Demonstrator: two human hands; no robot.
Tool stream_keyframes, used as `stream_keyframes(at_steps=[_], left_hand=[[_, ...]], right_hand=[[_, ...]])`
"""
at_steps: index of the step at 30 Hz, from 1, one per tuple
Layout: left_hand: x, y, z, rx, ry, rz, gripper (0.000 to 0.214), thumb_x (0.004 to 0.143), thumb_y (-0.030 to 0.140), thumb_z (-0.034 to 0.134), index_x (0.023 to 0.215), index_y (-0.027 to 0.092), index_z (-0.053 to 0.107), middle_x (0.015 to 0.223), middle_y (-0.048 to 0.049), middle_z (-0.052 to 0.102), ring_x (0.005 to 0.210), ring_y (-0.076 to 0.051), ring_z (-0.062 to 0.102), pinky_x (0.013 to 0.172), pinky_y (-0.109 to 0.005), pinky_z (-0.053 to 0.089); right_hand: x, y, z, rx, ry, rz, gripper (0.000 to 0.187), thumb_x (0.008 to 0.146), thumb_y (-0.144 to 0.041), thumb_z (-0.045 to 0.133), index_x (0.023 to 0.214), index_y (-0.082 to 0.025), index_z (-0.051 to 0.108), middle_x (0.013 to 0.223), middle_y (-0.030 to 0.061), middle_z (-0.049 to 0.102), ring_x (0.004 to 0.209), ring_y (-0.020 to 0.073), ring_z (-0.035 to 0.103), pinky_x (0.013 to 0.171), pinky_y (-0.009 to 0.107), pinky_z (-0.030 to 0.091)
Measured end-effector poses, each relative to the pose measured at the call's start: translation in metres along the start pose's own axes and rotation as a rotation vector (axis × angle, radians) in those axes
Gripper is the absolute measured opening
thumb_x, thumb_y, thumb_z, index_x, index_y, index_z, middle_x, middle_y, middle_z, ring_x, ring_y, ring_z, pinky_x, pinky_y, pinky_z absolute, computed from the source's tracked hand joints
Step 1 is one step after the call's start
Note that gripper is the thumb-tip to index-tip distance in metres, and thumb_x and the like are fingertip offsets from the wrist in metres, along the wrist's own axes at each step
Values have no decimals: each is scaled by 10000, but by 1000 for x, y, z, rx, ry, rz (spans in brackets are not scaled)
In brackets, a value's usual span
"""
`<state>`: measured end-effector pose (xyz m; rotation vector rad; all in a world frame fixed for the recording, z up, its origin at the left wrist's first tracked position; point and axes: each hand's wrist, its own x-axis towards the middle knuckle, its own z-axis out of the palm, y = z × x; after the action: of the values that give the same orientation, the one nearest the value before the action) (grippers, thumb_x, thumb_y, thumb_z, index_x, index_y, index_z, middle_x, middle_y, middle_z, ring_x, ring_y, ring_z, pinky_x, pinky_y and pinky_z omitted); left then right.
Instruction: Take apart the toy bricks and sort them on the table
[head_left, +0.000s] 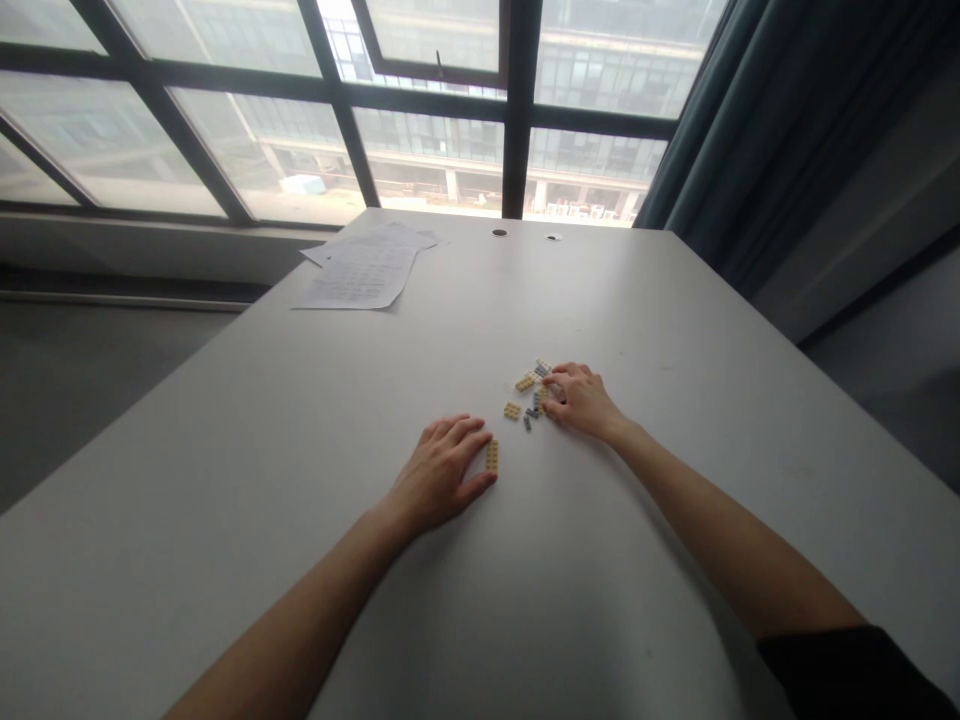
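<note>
My left hand [445,470] rests on the table with a long tan toy brick [492,456], studs up, held at its two ends between thumb and index finger. Farther forward and to the right, my right hand [583,402] is at a small pile of building bricks. Its thumb and fingers close around another tan brick [543,397], partly hidden by the fingertips. Beside that lie a short tan brick [512,411], a second tan one [524,384] and small grey pieces [527,424]. White and grey bricks [542,369] sit at the back of the pile.
Printed papers [360,275] lie overlapping at the far left of the white table [525,600]. Two round cable holes, one of them dark [499,233], are near its far edge. Behind stand large windows [442,150], with a dark curtain [735,130] to the right.
</note>
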<state>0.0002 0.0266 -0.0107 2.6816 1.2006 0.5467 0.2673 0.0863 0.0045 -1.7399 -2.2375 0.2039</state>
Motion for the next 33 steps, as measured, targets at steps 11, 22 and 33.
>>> stream_keyframes(at_steps=[11, 22, 33], left_hand=[[0, -2, 3, -22, 10, 6, 404, 853, 446, 586, 1182, 211, 589, 1295, -105, 559, 1252, -287, 446, 1060, -484, 347], [0, -1, 2, -21, 20, 11, 396, 850, 436, 596, 1174, 209, 596, 1277, -111, 569, 1241, -288, 456, 1051, -486, 359], [0, 0, 2, -38, 28, 10, 386, 841, 419, 614, 1165, 209, 601, 1266, -110, 575, 1238, -288, 459, 1049, -489, 364]], right_hand=[[2, -6, -2, -24, -9, 6, 297, 791, -316, 621, 1051, -182, 668, 1218, 109, 600, 1144, 272, 501, 965, 393, 372], [5, -4, 0, 17, 14, -28, 300, 754, -303, 642, 1027, -179, 641, 1164, 99, 624, 1124, 266, 514, 953, 396, 371], [1, -12, 3, 112, 90, -67, 278, 739, -193, 628, 1016, -192, 610, 928, 42, 702, 938, 221, 599, 921, 372, 337]])
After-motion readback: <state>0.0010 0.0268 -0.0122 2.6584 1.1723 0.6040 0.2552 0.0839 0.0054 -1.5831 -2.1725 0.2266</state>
